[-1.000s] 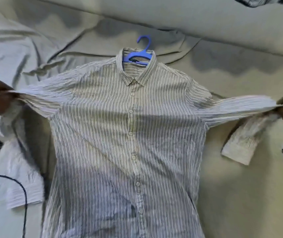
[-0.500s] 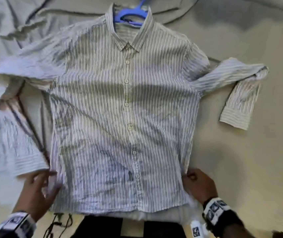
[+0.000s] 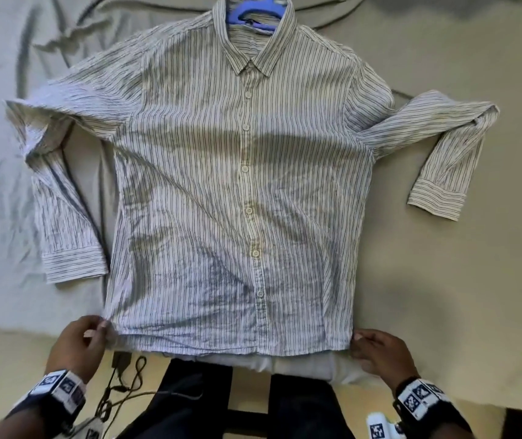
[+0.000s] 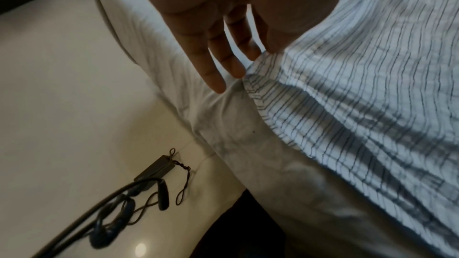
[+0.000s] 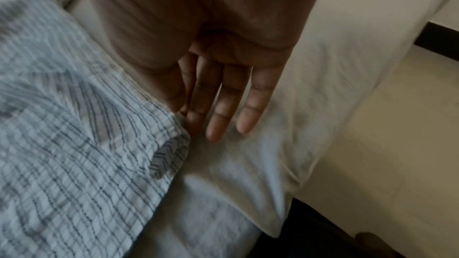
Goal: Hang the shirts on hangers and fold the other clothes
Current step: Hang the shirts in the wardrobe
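Left hand (image 3: 77, 346): thumb and forefinger meet on the striped shirt (image 3: 240, 191) at its hem corner, at about 7 o'clock in the head view. In the left wrist view the other fingers (image 4: 213, 77) run straight and spread, tips just off the fabric edge, with the white bedsheet (image 4: 261, 154) below them. So it is a light pinch, not a full grasp.

Right hand (image 3: 380, 350): at the opposite hem corner, about 5 o'clock. In the right wrist view the fingers (image 5: 218, 117) lie straight and close together, flat on the sheet just beside the hem; the thumb comes down onto the shirt's edge. Whether the thumb and first finger actually nip the cloth there cannot be told — the contact point is hidden.

Shirt: lies front up and buttoned on the bed, collar at 12 o'clock, hem at 6 o'clock along the bed edge. A blue hanger (image 3: 253, 14) sits inside the collar, its top cut off by the frame. One sleeve (image 3: 63, 198) at 9 o'clock bends at the elbow, cuff pointing back toward 6; the other sleeve (image 3: 443, 153) at 3 o'clock bends the same way.

Outward: a rumpled grey-white sheet fills the 9 to 11 o'clock area. On the pale floor (image 4: 62, 125) at 7 o'clock — a dark cable (image 4: 111, 203) with a small black adapter.
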### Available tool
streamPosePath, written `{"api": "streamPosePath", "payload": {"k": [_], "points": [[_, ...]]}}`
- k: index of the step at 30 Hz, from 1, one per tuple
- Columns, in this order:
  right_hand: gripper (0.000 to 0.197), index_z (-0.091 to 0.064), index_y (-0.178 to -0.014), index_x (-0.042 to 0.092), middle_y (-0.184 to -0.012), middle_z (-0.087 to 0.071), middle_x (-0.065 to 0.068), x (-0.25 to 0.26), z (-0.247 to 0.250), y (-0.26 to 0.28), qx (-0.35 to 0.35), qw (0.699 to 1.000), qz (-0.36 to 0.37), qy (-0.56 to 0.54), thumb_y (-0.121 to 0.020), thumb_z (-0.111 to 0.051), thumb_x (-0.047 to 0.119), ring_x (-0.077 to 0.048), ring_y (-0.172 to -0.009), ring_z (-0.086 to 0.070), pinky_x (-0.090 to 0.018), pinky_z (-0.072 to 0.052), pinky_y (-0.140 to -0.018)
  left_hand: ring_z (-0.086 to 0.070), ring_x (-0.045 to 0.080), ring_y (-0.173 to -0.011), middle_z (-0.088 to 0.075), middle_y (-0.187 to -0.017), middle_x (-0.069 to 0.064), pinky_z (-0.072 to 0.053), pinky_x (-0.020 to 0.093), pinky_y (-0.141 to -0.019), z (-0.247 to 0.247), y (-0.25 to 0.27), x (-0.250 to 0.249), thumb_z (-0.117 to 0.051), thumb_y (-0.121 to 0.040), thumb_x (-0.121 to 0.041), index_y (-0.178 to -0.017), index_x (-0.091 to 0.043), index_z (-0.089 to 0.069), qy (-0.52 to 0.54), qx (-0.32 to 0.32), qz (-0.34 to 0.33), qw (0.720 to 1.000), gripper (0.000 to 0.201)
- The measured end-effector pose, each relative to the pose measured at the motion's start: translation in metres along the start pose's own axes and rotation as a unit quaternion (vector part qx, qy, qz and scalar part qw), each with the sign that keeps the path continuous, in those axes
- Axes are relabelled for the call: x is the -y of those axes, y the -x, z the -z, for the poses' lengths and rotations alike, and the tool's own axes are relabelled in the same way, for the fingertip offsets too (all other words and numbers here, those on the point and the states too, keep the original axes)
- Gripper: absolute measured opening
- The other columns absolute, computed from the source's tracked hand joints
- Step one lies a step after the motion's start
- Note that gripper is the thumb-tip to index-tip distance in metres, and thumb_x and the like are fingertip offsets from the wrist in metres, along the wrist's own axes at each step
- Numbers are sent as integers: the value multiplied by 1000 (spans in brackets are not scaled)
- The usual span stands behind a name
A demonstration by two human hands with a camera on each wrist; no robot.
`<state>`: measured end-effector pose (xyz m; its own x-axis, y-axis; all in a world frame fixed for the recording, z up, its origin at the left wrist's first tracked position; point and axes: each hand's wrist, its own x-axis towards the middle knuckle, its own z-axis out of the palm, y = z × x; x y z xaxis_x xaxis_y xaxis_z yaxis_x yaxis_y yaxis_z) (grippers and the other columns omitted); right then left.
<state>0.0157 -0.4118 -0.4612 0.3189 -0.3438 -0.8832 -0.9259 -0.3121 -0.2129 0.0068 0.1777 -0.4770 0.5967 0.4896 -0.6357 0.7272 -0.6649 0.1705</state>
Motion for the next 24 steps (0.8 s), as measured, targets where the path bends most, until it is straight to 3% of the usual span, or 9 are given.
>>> {"api": "streamPosePath", "payload": {"k": [2, 5, 8, 10, 14, 17, 19, 24], "points": [[9, -80, -100, 19, -88, -81, -3, -2, -4, 2, 9, 998, -4, -57, -93, -77, 13, -23, -89, -77, -39, -62, -73, -71, 28, -66, -69, -86, 1, -61, 47, -74, -6, -1, 15, -60, -102, -34, -92, -27, -62, 35, -11, 48, 998, 13], [10, -80, -97, 17, -84, -81, -1, -1, -12, -3, 13, 996, 14, -83, -89, -82, 11, -19, -82, -74, -31, -61, -63, -72, 30, -66, -72, -81, 8, -62, 56, -72, -16, -18, 46, -53, -104, -38, -92, -23, -61, 56, -40, 104, 992, 20], [7, -80, -91, 15, -77, -79, -1, -9, -18, -13, 2, 997, 21, -70, -86, -85, 12, -20, -74, -71, -35, -59, -64, -71, 35, -67, -73, -77, 11, -62, 54, -74, -27, -41, 76, -47, -98, -52, -93, -22, -64, 22, -50, 123, 991, 35], [10, -81, -91, 18, -79, -79, -1, -17, -19, -18, -7, 998, 17, -58, -83, -88, 19, -21, -74, -71, -41, -62, -70, -69, 38, -69, -72, -77, 15, -59, 48, -76, -25, -41, 67, -46, -100, -50, -93, -18, -65, -8, -51, 131, 990, 38], [15, -79, -92, 16, -83, -79, -7, -30, -9, -17, -15, 998, 2, -67, -81, -90, 15, -19, -73, -70, -36, -61, -66, -64, 39, -72, -69, -76, 19, -54, 45, -74, -16, -32, 51, -50, -104, -37, -92, -11, -66, -49, -32, 109, 992, 33], [16, -78, -92, 15, -86, -80, -8, -39, 1, -15, -18, 997, -2, -70, -81, -89, 14, -22, -78, -72, -43, -65, -71, -64, 40, -76, -70, -81, 17, -52, 44, -78, -9, -20, 44, -51, -104, -38, -91, -13, -63, -69, -8, 81, 994, 30], [16, -78, -93, 14, -87, -80, -6, -44, 7, -12, -20, 997, 0, -75, -82, -89, 14, -23, -81, -73, -47, -65, -74, -66, 43, -84, -70, -87, 19, -47, 43, -77, -4, -9, 35, -58, -103, -27, -96, -12, -62, -78, 9, 64, 995, 16], [8, -75, -99, 13, -95, -76, -10, -49, 15, -6, -25, 995, -7, -95, -92, -79, 14, -26, -76, -68, -40, -63, -59, -65, 45, -88, -69, -93, 24, -43, 40, -76, 3, 9, 23, -64, -100, -17, -100, -13, -62, -101, 31, 36, 994, 4]]}}
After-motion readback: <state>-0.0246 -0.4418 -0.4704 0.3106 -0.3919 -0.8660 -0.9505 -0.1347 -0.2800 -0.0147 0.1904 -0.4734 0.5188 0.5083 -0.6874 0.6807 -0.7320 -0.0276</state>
